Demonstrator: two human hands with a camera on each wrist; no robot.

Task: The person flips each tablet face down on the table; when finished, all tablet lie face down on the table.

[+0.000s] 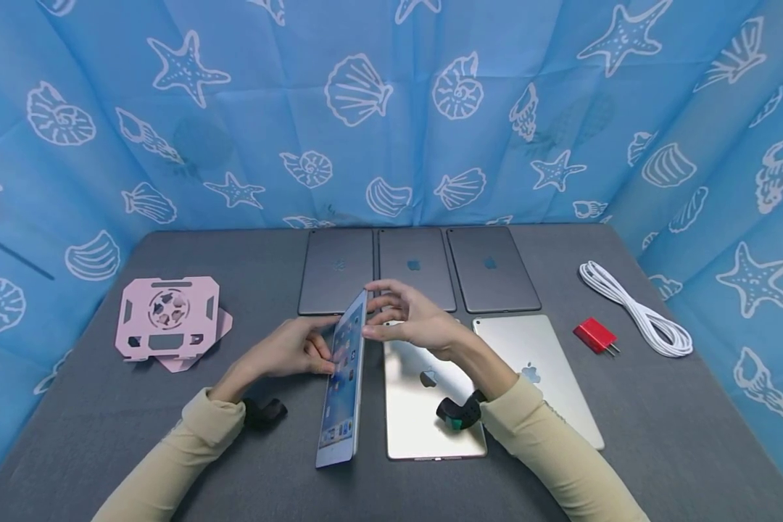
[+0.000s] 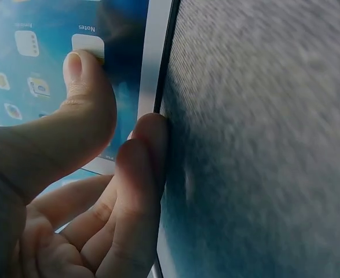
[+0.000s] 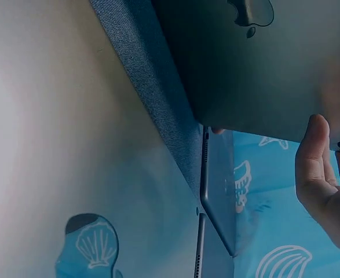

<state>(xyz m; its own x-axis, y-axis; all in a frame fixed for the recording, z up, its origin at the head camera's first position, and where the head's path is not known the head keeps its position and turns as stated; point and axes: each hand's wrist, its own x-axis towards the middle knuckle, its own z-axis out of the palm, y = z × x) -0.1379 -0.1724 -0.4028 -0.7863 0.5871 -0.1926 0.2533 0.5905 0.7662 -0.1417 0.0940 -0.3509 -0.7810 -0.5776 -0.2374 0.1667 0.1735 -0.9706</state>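
A white-framed tablet (image 1: pixel 343 377) stands steeply tilted on the table, its lit screen of app icons turned to the left. My left hand (image 1: pixel 298 348) grips it, with the thumb (image 2: pixel 83 87) on the screen and fingertips curled at the edge by the cloth. At the far upper corner my right hand (image 1: pixel 417 319) pinches it, thumb (image 3: pixel 313 139) against the plain back near the camera lens. Just right of the held tablet lies a silver tablet (image 1: pixel 407 428), back up. Another silver tablet (image 1: pixel 554 384) is beside that one, partly behind my right forearm.
Three dark grey tablets (image 1: pixel 492 279) lie back up in a row at the rear. Pink stand-like plates (image 1: pixel 199 293) are at the left. To the right are a red plug adapter (image 1: pixel 596 336) and a coiled white cable (image 1: pixel 636 308). A blue shell-print curtain (image 1: pixel 411 138) surrounds the table.
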